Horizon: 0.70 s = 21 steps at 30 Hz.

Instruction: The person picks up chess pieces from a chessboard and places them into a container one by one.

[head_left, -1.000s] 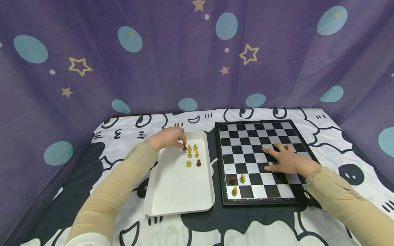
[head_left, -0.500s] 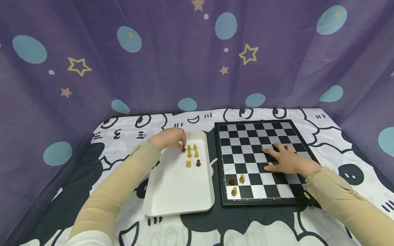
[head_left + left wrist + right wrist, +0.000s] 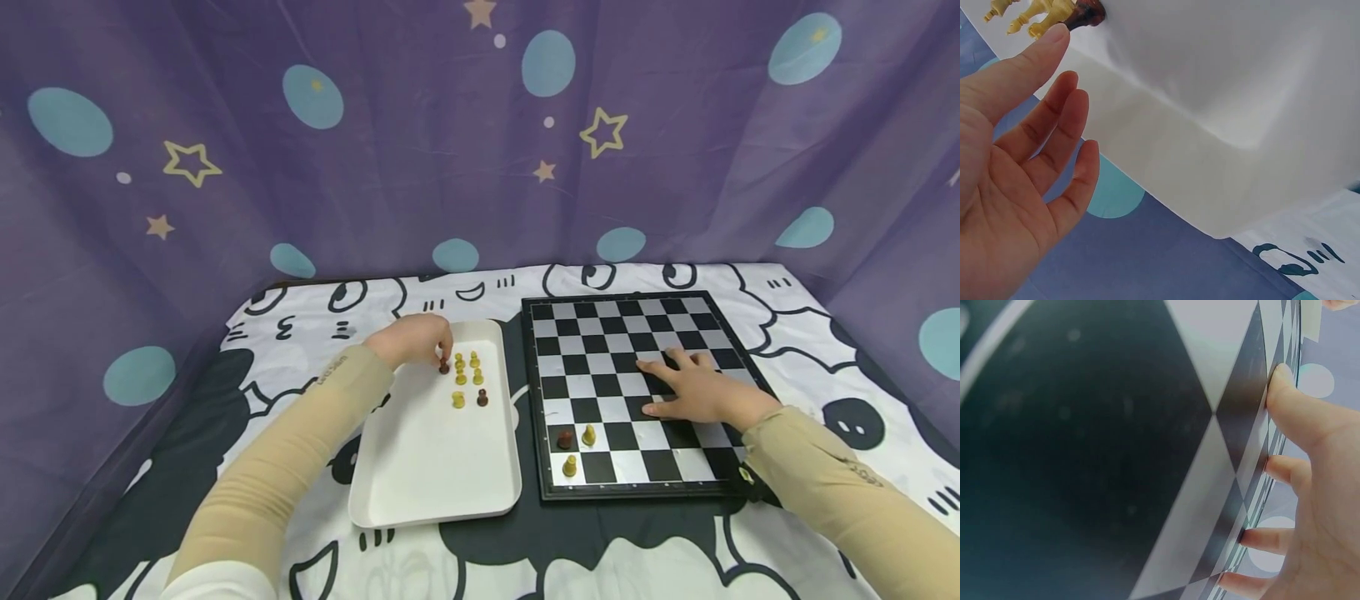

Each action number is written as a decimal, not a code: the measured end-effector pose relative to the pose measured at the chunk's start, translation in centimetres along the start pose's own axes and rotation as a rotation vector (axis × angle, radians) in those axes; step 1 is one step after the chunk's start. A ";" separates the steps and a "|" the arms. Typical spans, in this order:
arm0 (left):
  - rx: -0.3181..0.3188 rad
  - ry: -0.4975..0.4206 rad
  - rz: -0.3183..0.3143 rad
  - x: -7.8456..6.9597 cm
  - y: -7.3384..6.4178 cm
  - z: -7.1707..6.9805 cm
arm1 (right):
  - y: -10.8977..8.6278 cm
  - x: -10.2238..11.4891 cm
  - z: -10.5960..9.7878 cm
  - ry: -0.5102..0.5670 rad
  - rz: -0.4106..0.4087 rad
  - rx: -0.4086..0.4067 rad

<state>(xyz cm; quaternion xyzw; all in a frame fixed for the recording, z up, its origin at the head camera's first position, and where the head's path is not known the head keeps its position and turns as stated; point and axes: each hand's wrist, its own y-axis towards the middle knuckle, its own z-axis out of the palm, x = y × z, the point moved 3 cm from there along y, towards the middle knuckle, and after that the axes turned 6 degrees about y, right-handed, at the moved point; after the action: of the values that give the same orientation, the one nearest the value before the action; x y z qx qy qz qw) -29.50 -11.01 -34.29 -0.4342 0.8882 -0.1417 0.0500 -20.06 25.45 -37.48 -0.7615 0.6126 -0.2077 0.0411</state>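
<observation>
My left hand (image 3: pixel 412 340) is over the far left part of the white tray (image 3: pixel 438 458). Its thumb and index finger pinch a dark brown chess piece (image 3: pixel 444 367). In the left wrist view the thumb tip meets this piece's upper end, and the index finger is hidden. Several yellow chess pieces (image 3: pixel 461 377) and another dark brown piece (image 3: pixel 482 397) stand just to its right. My right hand (image 3: pixel 693 392) rests on the chessboard (image 3: pixel 618 436) with fingers spread, holding nothing. Near the board's front left corner are a brown piece (image 3: pixel 564 439) and two yellow ones, a nearer piece (image 3: pixel 570 466) and a farther piece (image 3: pixel 589 435).
Tray and board lie side by side on a black-and-white cartoon-print cloth (image 3: pixel 592 542), with a narrow strip of cloth between them. The tray has a raised rim. Behind the table hangs a purple curtain (image 3: pixel 420 167) with blue dots and stars.
My left hand and the dark brown piece have shifted slightly toward me and left, away from the yellow pieces. The right hand stays where it was on the board.
</observation>
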 end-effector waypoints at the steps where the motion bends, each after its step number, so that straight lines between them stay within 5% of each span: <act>1: 0.001 0.004 -0.001 0.0 0.0 0.0 | 0.0 0.0 0.0 -0.001 0.000 0.000; 21: -0.011 -0.019 -0.024 0.1 -0.8 -1.2 | 0.1 -0.1 0.1 -0.005 -0.004 -0.005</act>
<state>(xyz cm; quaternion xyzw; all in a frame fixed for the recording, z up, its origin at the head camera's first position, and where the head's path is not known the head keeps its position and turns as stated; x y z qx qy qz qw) -29.22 -11.25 -32.94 -0.4466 0.8831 -0.1332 0.0544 -20.10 25.48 -37.66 -0.7633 0.6115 -0.2045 0.0402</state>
